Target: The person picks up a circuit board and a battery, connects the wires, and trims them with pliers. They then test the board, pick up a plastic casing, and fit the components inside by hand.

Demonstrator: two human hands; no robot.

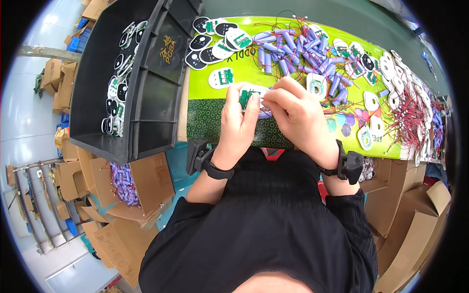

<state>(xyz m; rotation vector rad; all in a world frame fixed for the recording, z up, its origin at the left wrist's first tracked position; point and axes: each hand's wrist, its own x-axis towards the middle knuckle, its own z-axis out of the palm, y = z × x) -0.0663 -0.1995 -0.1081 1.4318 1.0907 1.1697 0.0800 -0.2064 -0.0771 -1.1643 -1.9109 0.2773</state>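
Observation:
My left hand grips a white plastic panel with a green circuit board by its edges, thumb on the board's face. At the panel's right side, my right hand is closed in a pinch. What its fingertips hold is too small to make out. Partly hidden between the two hands, a purple cylindrical battery lies just below the panel. A similar white panel rests on the mat to the left of my hands, and a ring-shaped white part is just beyond my right hand.
Beyond my hands lies a heap of purple batteries with wires. Panels with black faces overlap at the far left of the green mat. A black bin of panels borders the left side. White rings and red wires crowd the right.

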